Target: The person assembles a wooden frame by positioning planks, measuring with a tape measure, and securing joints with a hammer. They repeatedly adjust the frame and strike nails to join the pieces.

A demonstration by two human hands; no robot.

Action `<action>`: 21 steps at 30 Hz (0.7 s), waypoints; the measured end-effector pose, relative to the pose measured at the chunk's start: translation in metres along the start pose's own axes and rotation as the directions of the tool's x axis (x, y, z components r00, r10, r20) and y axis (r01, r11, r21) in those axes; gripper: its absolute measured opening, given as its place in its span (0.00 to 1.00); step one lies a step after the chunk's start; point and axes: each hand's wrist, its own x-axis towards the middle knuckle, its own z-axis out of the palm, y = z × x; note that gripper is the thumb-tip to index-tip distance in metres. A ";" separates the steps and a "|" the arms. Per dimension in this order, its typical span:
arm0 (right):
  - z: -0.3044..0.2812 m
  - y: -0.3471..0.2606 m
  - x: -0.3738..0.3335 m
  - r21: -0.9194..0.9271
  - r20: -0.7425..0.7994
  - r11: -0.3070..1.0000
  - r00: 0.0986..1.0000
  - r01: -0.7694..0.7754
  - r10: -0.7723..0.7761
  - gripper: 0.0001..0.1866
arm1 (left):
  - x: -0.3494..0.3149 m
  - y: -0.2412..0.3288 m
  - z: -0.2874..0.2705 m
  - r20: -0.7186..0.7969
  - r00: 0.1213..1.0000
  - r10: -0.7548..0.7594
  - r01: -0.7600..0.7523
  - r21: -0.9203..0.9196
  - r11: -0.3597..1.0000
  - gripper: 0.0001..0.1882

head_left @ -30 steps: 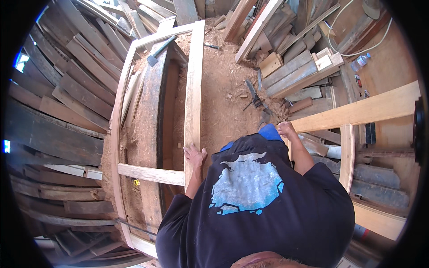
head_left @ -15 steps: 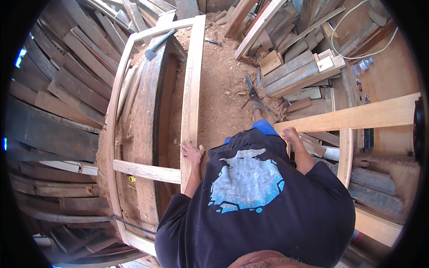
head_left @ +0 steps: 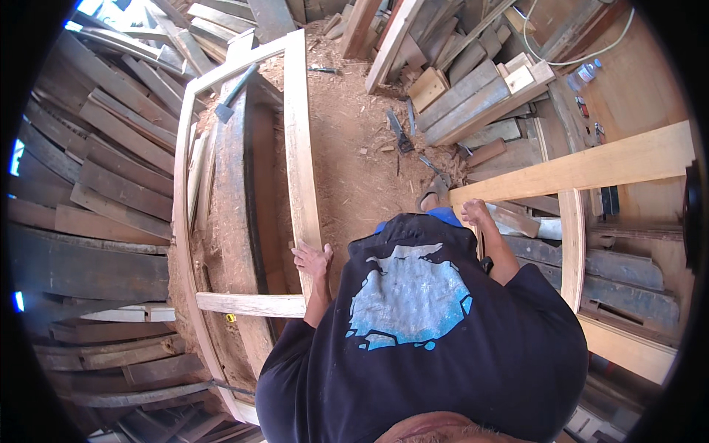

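Head view: taking the dark shirt (head_left: 532, 325) as the clock's centre, with twelve straight ahead, one pale wooden frame (head_left: 299, 133) lies at ten o'clock, around a heavy dark beam (head_left: 238, 192). A second wooden frame (head_left: 591, 167) stands out at two o'clock.

The left hand (head_left: 313, 261), at ten, rests on the first frame's inner long rail, near the crossbar (head_left: 247, 303), its fingers splayed rather than wrapped round the wood. The right hand (head_left: 475, 213), at one, has its fingers curled by the second frame's near end; I cannot tell whether they close on the wood.

For steadying, the left hand seems well placed: near a joint, the rail should flex less. Spreading the palm's load and pressing straight down would probably guard against rocking. Any shift likely calls for a firmer hold, thumb opposing fingers, and an even push so the joints don't rack.

Watch the hatchet-like tool (head_left: 233, 97) on the beam towards eleven, its handle near the end rail; a jolt could knock it. Mind also the foot (head_left: 430, 199) at twelve, among wood chips.
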 end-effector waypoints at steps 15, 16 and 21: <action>-0.043 0.087 0.014 -0.064 -0.027 0.990 0.991 -0.129 0.128 0.11 | 0.040 0.010 0.018 -0.041 0.996 0.083 -0.080 0.064 0.995 0.57; -0.039 0.082 0.015 -0.102 -0.037 0.988 0.993 -0.115 0.111 0.13 | 0.042 0.007 0.015 -0.036 0.996 0.077 -0.076 0.049 0.996 0.56; -0.020 0.002 0.024 -0.239 -0.024 0.965 0.994 -0.110 0.107 0.09 | 0.040 -0.010 0.007 -0.002 0.996 0.089 -0.089 -0.061 0.994 0.52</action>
